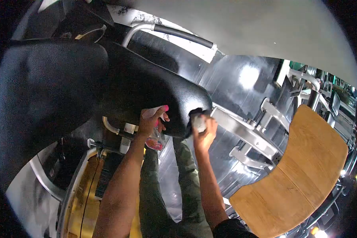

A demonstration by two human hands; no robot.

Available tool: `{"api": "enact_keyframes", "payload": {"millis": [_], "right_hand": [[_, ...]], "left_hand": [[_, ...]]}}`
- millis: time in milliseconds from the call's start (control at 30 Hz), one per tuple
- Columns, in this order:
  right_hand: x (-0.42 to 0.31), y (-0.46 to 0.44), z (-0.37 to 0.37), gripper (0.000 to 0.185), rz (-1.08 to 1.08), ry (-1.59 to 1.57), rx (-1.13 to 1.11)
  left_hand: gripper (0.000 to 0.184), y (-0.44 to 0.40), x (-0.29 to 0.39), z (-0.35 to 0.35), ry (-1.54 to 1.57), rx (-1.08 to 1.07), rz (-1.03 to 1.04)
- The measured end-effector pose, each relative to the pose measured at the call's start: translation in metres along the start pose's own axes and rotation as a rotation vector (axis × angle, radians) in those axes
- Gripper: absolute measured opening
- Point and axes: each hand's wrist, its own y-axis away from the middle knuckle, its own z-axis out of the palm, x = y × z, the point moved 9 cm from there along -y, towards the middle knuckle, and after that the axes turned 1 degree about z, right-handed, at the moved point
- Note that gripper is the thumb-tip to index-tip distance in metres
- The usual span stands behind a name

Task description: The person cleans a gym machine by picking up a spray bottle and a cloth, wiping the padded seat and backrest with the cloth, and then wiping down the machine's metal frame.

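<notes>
A long black padded bench (143, 83) with a smooth leathery cover stretches from the left to the middle. At its near edge my left hand (150, 122) is closed around a clear spray bottle (155, 142) with a pink and white head and some pink on its lower part. My right hand (205, 133) presses a bunched grey and dark cloth (198, 122) against the rounded right end of the bench. Part of the cloth is hidden by my fingers.
A curved wooden panel (297, 170) stands at the right. Metal frame bars (246, 133) run beyond the bench end. A black-gripped handle (182, 36) rises behind the bench. Yellow and black equipment (80, 190) is at the lower left.
</notes>
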Motion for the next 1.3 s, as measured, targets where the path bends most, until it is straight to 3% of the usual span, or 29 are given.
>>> {"api": "enact_keyframes", "payload": {"millis": [133,200,300,367,567,633,767,867,933,967,1033,1300], "right_hand": [[-0.009,0.027,0.019,0.032,-0.033,-0.056,-0.218],[-0.002,0.027,0.026,0.041,-0.199,-0.137,-0.35],[-0.001,-0.015,0.003,0.042,-0.226,-0.036,-0.147],[-0.002,-0.042,-0.011,0.043,-0.095,-0.04,-0.039],[-0.001,-0.016,0.005,0.04,-0.052,-0.05,-0.082],[-0.007,0.002,0.019,0.042,-0.051,-0.054,-0.291],[-0.022,0.003,0.018,0.045,-0.214,-0.111,-0.402],[-0.021,-0.014,0.013,0.046,-0.115,-0.303,-0.441],[-0.007,-0.031,0.002,0.045,0.125,-0.431,-0.381],[-0.006,-0.039,0.001,0.045,0.117,-0.439,-0.379],[0.017,-0.051,-0.001,0.04,0.294,-0.544,-0.329],[0.033,-0.094,-0.026,0.033,0.199,-0.513,-0.262]], "left_hand": [[0.038,0.002,0.002,0.0,0.024,-0.01,0.008],[0.037,0.0,-0.003,-0.002,0.029,0.005,-0.013],[0.036,0.004,-0.006,-0.003,0.015,0.074,-0.087],[0.036,0.003,-0.011,-0.005,0.047,0.062,-0.076],[0.032,0.001,-0.008,-0.005,0.044,0.041,-0.028],[0.03,0.003,-0.004,-0.002,0.021,0.031,-0.018],[0.031,0.001,-0.005,-0.005,-0.003,0.063,0.026],[0.031,0.006,0.002,0.0,0.003,0.119,0.041],[0.032,0.011,0.0,-0.002,0.011,0.25,-0.007],[0.032,0.011,0.003,0.001,0.008,0.255,0.003],[0.035,0.015,0.023,0.013,0.015,0.245,0.045],[0.033,-0.033,0.15,0.051,-0.015,0.428,0.246]]}}
